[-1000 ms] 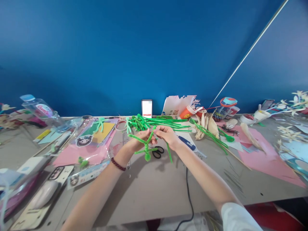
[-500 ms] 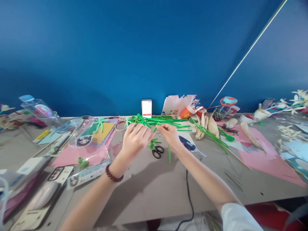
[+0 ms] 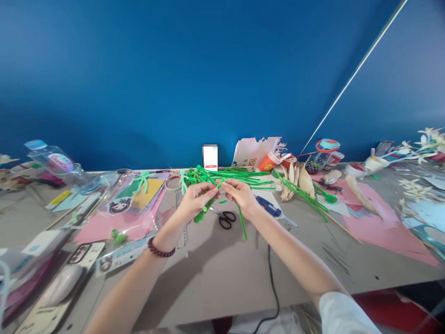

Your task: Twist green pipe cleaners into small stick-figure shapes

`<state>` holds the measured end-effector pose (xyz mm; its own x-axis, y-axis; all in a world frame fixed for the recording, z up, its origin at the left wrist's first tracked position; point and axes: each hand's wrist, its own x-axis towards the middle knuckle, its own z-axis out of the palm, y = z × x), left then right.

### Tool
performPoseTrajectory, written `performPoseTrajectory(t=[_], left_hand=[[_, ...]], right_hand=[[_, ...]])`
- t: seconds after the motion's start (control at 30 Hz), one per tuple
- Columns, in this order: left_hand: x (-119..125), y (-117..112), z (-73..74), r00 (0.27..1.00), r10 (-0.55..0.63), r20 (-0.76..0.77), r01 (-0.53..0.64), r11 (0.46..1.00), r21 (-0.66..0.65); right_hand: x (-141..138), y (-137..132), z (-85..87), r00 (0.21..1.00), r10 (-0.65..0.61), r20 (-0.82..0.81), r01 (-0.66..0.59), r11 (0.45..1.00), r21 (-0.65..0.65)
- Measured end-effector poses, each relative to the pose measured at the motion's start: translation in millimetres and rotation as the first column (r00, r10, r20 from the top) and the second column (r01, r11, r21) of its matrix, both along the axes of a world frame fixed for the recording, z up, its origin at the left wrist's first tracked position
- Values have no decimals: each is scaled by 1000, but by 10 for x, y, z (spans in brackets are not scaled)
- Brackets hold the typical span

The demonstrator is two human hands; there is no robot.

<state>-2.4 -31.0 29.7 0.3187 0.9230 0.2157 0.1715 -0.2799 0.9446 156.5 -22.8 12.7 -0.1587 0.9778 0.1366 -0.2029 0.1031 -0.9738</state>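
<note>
My left hand (image 3: pixel 199 198), with a dark red bead bracelet at its wrist, is closed on a green pipe cleaner (image 3: pixel 208 204) whose thicker, fuzzy part hangs below the fingers. Thumb and forefinger of my right hand (image 3: pixel 239 197) pinch green pipe cleaner close to the left fingertips. A straight green length (image 3: pixel 242 222) hangs down under the right hand. Whether both hands hold one joined piece is hidden by the fingers. Black-handled scissors (image 3: pixel 227 220) lie just below the hands. Behind them is a pile of green pipe cleaners (image 3: pixel 239 175).
A blue glue gun (image 3: pixel 268 206) lies to the right, its black cable (image 3: pixel 273 278) running off the front edge. Pink paper (image 3: pixel 392 232) and dried husks (image 3: pixel 305 183) are farther right. A phone (image 3: pixel 210 157) leans against the blue wall. On the left are a plastic bottle (image 3: pixel 52 157) and a white mouse (image 3: pixel 64 284).
My left hand has turned so that its thumb side shows, and the fuzzy green part now hangs below it. The two hands' fingertips have come together.
</note>
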Motion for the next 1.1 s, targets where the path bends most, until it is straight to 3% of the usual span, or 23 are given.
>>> performPoseTrajectory(t=[0.03, 0.1, 0.17, 0.27, 0.4, 0.53, 0.63, 0.7, 0.77, 0.9, 1.0, 1.1], left_hand=[[-8, 20, -5, 988, -75, 137, 94, 985, -144], [-5, 62, -47, 915, -166, 369, 288, 908, -305], [25, 97, -122, 833, -215, 510, 431, 830, -354], [83, 130, -260, 753, -224, 618, 522, 775, -356], [73, 198, -412, 797, -222, 562, 478, 800, -361], [-53, 299, -407, 951, -98, 292, 214, 892, -397], [-148, 310, -284, 996, 56, 70, -41, 978, -205], [-171, 270, -194, 984, 172, -45, -170, 984, 49], [-150, 207, -141, 943, 275, -185, -207, 924, 320], [-20, 88, -193, 787, 453, -420, -52, 727, 685], [64, 35, -277, 688, 519, -508, 104, 622, 776], [102, 0, -292, 669, 552, -498, 82, 611, 787]], right_hand=[[3, 2, -2, 999, 28, -15, -28, 1000, 1], [7, 5, -13, 997, 73, -36, -72, 997, 10], [6, 6, -30, 994, 99, -55, -99, 995, 5], [0, 12, -56, 989, 125, -76, -127, 992, -22], [14, 53, -77, 995, 88, -49, -90, 995, -34], [53, 124, -104, 995, -78, 68, 81, 996, -30], [75, 164, -142, 975, -171, 139, 175, 984, -20], [77, 177, -169, 963, -217, 160, 222, 975, -11], [67, 175, -187, 955, -245, 166, 251, 968, -15], [13, 109, -165, 953, -259, 158, 269, 962, -39], [-40, 21, -111, 959, -238, 153, 248, 968, -48], [-67, -38, -69, 971, -195, 138, 202, 979, -38]])
